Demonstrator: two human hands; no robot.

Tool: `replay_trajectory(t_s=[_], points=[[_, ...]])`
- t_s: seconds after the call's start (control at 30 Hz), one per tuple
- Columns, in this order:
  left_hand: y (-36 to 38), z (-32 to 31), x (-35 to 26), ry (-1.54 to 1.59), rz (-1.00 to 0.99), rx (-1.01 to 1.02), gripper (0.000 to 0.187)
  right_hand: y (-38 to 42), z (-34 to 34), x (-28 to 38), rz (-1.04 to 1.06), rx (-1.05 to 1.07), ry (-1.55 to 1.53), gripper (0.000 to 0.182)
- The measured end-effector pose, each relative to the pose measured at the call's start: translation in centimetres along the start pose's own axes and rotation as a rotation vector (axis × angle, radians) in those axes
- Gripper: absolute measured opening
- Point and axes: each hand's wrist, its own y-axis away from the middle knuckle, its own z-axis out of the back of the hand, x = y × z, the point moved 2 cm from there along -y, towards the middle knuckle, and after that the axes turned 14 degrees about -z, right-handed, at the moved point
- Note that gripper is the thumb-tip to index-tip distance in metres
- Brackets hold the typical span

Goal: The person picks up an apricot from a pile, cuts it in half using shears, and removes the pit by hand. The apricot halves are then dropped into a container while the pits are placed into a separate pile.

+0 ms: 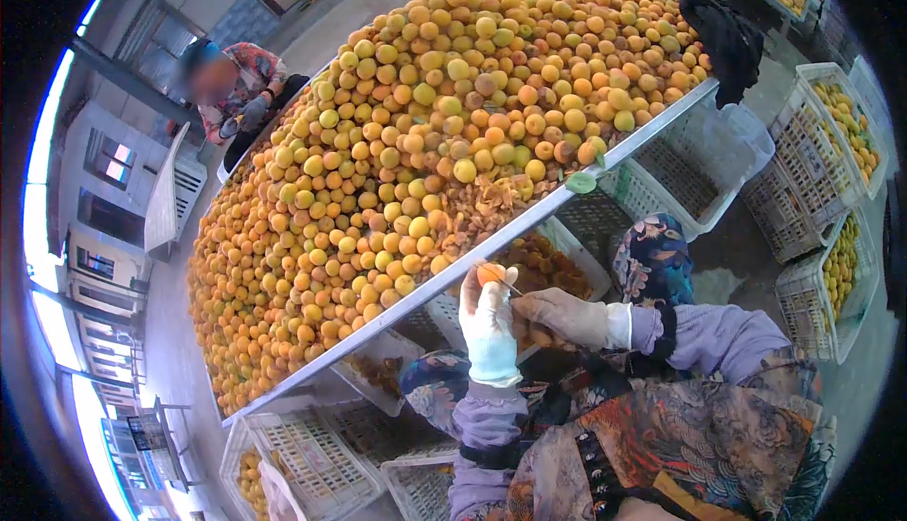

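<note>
My left hand [488, 318], in a whitish glove, is closed around an orange apricot [489, 273] and holds it up near the metal rim [430, 296] of the big table. Beside it, my gloved right hand [569, 319] grips a small knife [513, 290]; its thin blade points at the apricot, and most of its handle is hidden by the fingers. Beyond the rim rises a large heap of apricots [378, 171], yellow to orange. Torn fruit pieces [487, 202] lie on the heap's near side. Below my hands stands a crate with more orange-brown pieces [553, 266].
White plastic crates [312, 455] stand at the lower left; another crate [675, 171] is right of my knees. Stacked crates of fruit [812, 143] rise at the right. A black cloth [723, 44] hangs over the table's corner. Another person [241, 86] sits across the heap.
</note>
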Motion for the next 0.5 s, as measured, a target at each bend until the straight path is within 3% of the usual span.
replay_trajectory(t_s=[0.23, 0.3, 0.5], points=[[-0.4, -0.4, 0.6, -0.165, -0.031, -0.007, 0.035, -0.7, -0.4, 0.0, -0.007, -0.053, -0.056, 0.043], [-0.5, -0.1, 1.0, -0.218, -0.030, -0.005, 0.041, -0.5, -0.7, 0.4, 0.094, -0.067, -0.102, 0.044], [0.0, -0.5, 1.7, -0.119, 0.010, -0.079, 0.043, -0.6, -0.4, -0.2, 0.010, -0.084, -0.071, 0.046]])
